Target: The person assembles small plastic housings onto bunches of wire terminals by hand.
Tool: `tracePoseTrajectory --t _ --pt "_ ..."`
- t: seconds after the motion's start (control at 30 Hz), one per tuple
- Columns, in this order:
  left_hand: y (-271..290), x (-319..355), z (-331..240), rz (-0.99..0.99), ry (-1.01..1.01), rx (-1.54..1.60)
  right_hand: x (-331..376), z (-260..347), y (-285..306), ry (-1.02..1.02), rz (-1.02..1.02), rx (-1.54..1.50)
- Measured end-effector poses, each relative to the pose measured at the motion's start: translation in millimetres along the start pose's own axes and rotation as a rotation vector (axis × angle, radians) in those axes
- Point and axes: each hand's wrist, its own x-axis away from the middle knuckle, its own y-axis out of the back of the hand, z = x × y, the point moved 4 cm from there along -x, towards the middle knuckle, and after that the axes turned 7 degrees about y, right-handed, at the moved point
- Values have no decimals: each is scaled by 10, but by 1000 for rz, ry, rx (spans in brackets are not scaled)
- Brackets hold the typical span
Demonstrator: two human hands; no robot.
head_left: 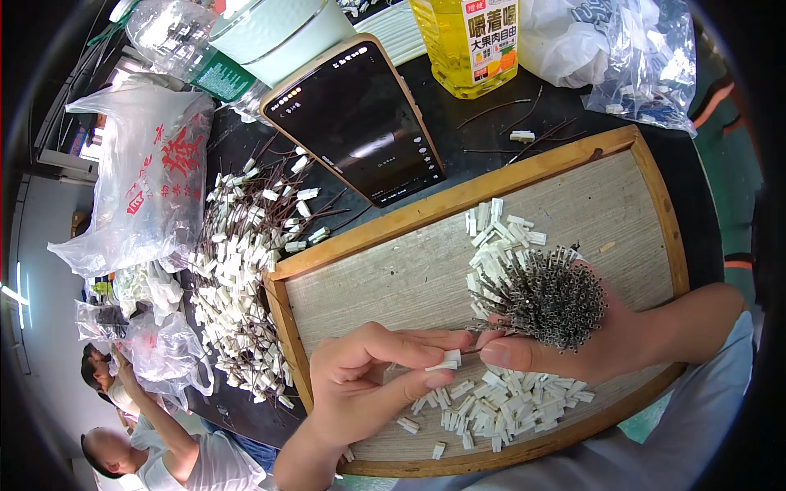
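Note:
My left hand (pixel 368 376) pinches a small white plastic connector housing (pixel 446 361) between thumb and fingertips. My right hand (pixel 626 331) is closed around a thick bundle of thin dark wires (pixel 553 299), whose metal terminal ends fan out toward me. Between its thumb and index finger, one wire reaches to the housing; whether its end sits inside is hidden by the fingers. Below both hands, loose white housings (pixel 524 409) lie in the wooden tray (pixel 458 196). More housings (pixel 491 233) are heaped behind the bundle.
Left of the tray is a big pile of dark wires with white connectors (pixel 237 303). A phone (pixel 360 123) leans against a white tub (pixel 282 37) behind the tray. A yellow drink bottle (pixel 458 57) and plastic bags (pixel 639 65) stand farther back. Two people (pixel 164 450) sit at far left.

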Motion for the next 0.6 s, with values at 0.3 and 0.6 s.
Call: tracePoseTrajectory --t 0.3,0.6 --pt "157 16 -109 -164 -116 -75 -18 32 -32 -64 -60 -67" --pt "891 144 -563 -814 -216 -1262 -18 17 -25 -77 -69 -136"
